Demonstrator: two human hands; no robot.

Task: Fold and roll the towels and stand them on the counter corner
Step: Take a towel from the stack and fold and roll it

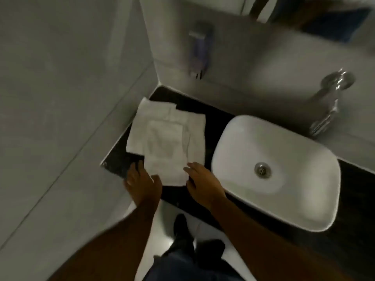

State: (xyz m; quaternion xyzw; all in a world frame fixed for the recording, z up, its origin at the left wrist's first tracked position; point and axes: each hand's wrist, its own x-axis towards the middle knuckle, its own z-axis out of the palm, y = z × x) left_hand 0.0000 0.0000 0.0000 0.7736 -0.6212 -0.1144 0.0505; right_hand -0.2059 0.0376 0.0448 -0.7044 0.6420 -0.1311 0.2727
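Head view, towels: white towels (162, 136) lie flat and overlapping on the dark counter (215, 118), in the corner where two pale tiled walls meet; the topmost one (165, 159) is a folded strip reaching toward the near edge
Head view, left hand: left hand (142, 181) rests at the strip's near left corner, fingers loosely spread, thumb touching the cloth edge, nothing gripped
Head view, right hand: right hand (200, 183) sits at the strip's near right corner, fingers spread and slightly curled, fingertips on the cloth; I cannot tell whether it pinches the towel
Head view, surroundings: white basin (304, 159) just right of the towels, chrome tap (328, 100) on the wall above it, soap dispenser (197, 51) blurred on the wall
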